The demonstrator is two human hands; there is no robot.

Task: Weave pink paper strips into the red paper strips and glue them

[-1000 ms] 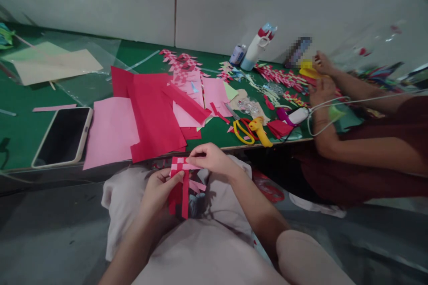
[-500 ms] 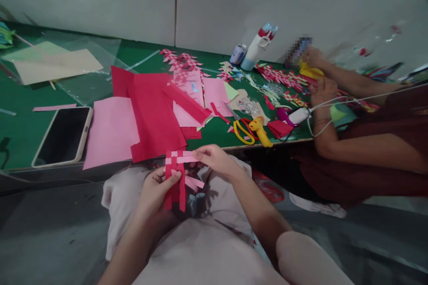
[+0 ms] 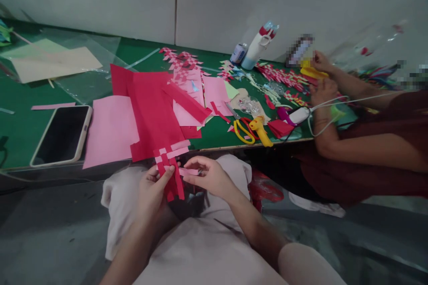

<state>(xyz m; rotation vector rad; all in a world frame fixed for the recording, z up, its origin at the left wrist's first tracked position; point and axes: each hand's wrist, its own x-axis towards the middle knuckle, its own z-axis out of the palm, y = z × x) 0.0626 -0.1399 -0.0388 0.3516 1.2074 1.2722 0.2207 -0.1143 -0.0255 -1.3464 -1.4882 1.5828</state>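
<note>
My left hand (image 3: pixel 154 189) is closed on a small woven piece of red and pink paper strips (image 3: pixel 166 160), its thumb pressing on the front. Long red ends hang down below that thumb. A loose pink end sticks out to the right at the top of the weave. Lower down, my right hand (image 3: pixel 209 177) has its thumb and fingers around another pink paper strip (image 3: pixel 189 172); the index finger stands a little off it. Just behind the weave, large red paper (image 3: pixel 152 107) and pink paper (image 3: pixel 112 131) lie at the table edge.
On the green table (image 3: pixel 20 127) lie a phone (image 3: pixel 62 136), yellow-handled scissors (image 3: pixel 244 132), a yellow tool (image 3: pixel 261 131) and woven chains (image 3: pixel 282 75). A bottle (image 3: pixel 256 49) and a can (image 3: pixel 238 53) stand behind. A co-worker's hands (image 3: pixel 323 89) work at the right.
My right hand has let go of the upper pink strip and moved down to a lower one. The woven piece has tilted and shifted slightly left in my left hand.
</note>
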